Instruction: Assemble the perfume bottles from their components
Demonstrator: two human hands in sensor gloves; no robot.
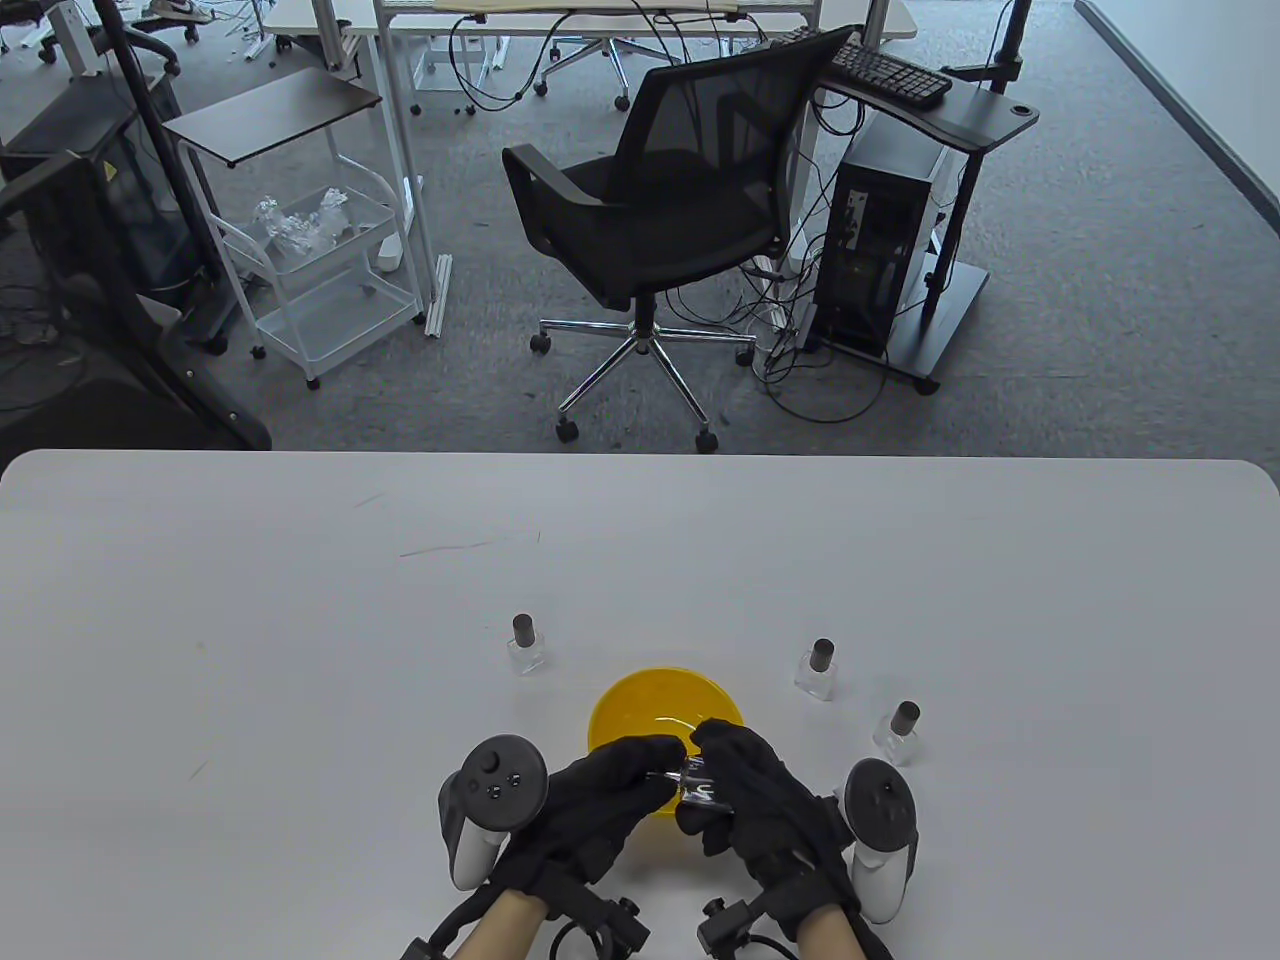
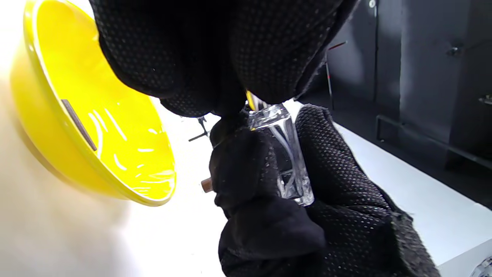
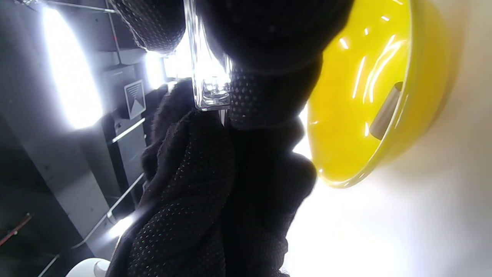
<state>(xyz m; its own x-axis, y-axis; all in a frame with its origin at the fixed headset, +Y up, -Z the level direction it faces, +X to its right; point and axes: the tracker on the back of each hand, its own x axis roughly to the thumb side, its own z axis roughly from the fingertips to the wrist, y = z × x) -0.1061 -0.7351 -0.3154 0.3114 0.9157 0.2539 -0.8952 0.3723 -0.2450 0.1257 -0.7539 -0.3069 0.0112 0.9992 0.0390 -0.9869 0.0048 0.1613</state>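
Yellow bowl (image 1: 665,712) sits just beyond both hands, blocking straight reach. Capped bottles stand far-left (image 1: 526,645) and right (image 1: 816,670), (image 1: 898,733); bare table (image 1: 250,620) stretches wide left.

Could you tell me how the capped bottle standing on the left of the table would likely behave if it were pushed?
The capped bottle looks like clear, rigid glass, so it would probably slide rather than flex. Its tall dark cap on a small squarish base suggests it may tip if nudged high. Being flat-sided, it seems unlikely to roll far on the table.
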